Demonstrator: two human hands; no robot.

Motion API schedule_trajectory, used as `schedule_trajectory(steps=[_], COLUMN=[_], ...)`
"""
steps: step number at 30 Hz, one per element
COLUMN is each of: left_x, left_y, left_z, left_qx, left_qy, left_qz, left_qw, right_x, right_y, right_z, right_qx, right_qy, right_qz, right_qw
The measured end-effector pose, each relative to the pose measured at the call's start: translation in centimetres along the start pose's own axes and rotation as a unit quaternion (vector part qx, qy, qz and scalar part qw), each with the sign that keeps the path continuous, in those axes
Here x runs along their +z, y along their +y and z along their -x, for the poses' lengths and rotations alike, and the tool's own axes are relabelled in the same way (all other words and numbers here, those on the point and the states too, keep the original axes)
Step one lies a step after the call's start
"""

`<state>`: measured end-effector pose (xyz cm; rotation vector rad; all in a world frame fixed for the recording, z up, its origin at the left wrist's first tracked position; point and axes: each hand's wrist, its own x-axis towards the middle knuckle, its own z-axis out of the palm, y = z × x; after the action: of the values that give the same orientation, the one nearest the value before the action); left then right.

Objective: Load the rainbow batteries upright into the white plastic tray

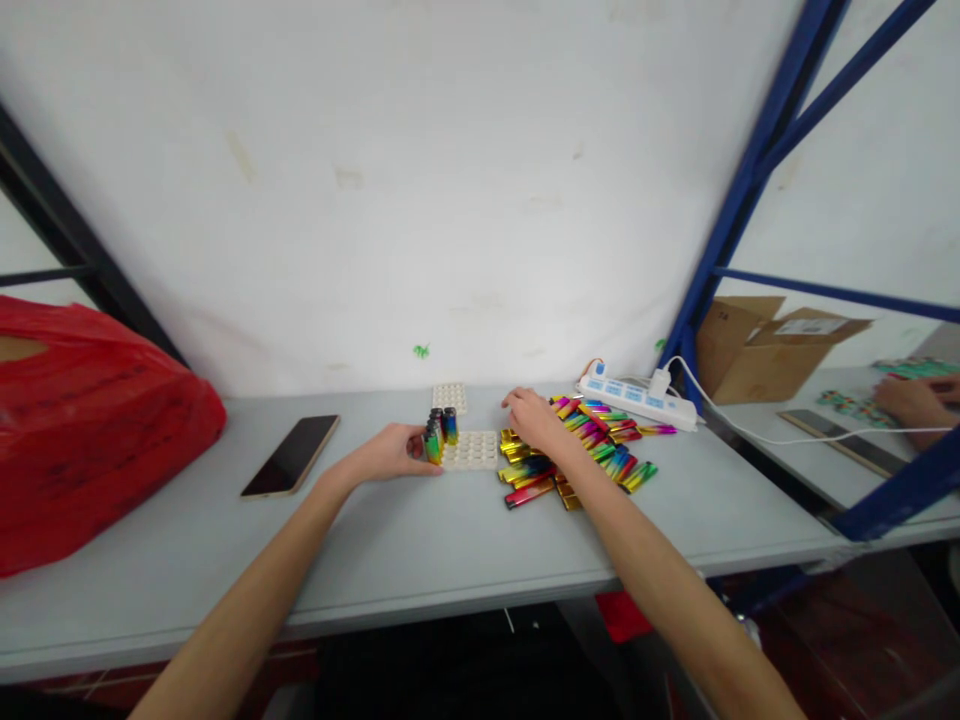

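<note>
At the left end of a white tray with rows of round holes (471, 452), my left hand (390, 452) is closed, its thumb along the front corner and its fingers beside the lighters there. Several shiny rainbow-coloured lighters (435, 440) stand upright in that end of the tray. My right hand (531, 418) reaches over the left part of a heap of metallic multicoloured lighters (600, 440). Its fingers are loosely bent and apart, and I see nothing in them; the thumb side is hidden.
Behind the tray lies another white holed tray (450, 397). A phone (291, 457) and a red plastic bag (97, 430) are at left. A white power strip (637, 398) with cables lies behind the heap. Beyond the blue frame (720, 240) are a cardboard box (757, 350) and another person's hands (911, 400).
</note>
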<state>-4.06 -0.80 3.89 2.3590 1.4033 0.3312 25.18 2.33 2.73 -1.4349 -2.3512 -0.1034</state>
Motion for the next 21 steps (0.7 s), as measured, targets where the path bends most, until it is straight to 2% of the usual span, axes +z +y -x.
schedule_trajectory(steps=[4,10,13,17,19,21], left_x=[0.1,0.2,0.1,0.0,-0.1,-0.1], left_y=[-0.1,-0.3,-0.2,0.0,0.1,0.1], left_z=[-0.1,-0.1,-0.1,0.0,0.1,0.1], left_qx=[0.003,0.004,0.002,-0.002,-0.002,-0.002], left_qy=[-0.002,0.0,0.001,-0.003,-0.004,-0.003], left_qz=[0.001,0.001,0.004,0.001,0.0,-0.001], left_qw=[1.0,1.0,1.0,1.0,1.0,1.0], right_x=[-1.2,-2.6,-2.7,-2.9,-2.9,-2.9], right_y=[3.3,5.0,5.4,4.9,4.3,3.7], right_z=[0.6,0.6,0.6,0.6,0.6,0.5], right_qx=[-0.02,-0.035,-0.044,-0.018,-0.007,-0.005], right_qy=[-0.056,-0.121,-0.146,-0.165,-0.155,-0.116], right_qz=[-0.01,-0.056,-0.08,-0.064,-0.055,-0.068], right_qw=[0.998,0.99,0.985,0.984,0.986,0.991])
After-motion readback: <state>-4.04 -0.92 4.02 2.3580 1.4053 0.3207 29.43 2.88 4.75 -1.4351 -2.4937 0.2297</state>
